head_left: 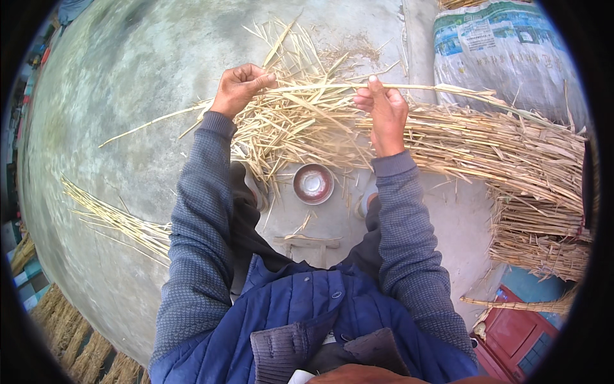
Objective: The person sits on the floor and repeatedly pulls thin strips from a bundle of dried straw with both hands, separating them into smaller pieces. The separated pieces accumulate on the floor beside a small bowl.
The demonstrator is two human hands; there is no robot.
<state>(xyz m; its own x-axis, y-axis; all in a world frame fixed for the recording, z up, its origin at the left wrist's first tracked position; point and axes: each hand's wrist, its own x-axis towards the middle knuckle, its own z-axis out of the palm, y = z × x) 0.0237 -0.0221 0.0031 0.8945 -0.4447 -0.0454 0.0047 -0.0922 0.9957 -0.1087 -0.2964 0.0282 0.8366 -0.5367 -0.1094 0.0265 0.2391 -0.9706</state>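
A long, thin dry reed stalk (419, 86) stretches sideways across both hands, its leafy end off to the right. Thumb and fingers of my left hand (238, 89) are closed in a pinch on it, and a thin length trails out to the left. My right hand (387, 116) grips the same stalk between a raised thumb and curled fingers. Below the stalk, a loose heap of pale stripped leaves and husks (307, 131) covers the floor. Close to my feet stands a small round bowl (313, 184) with a reddish-brown rim and a pale bottom.
A thick bundle of dry stalks (473, 144) lies at the right, in front of a white and blue printed sack (511, 57). Cleaned stalks (121, 221) rest on the concrete at the left. Brown bundles (70, 333) fill the lower left; a red wooden piece (511, 336) is at lower right.
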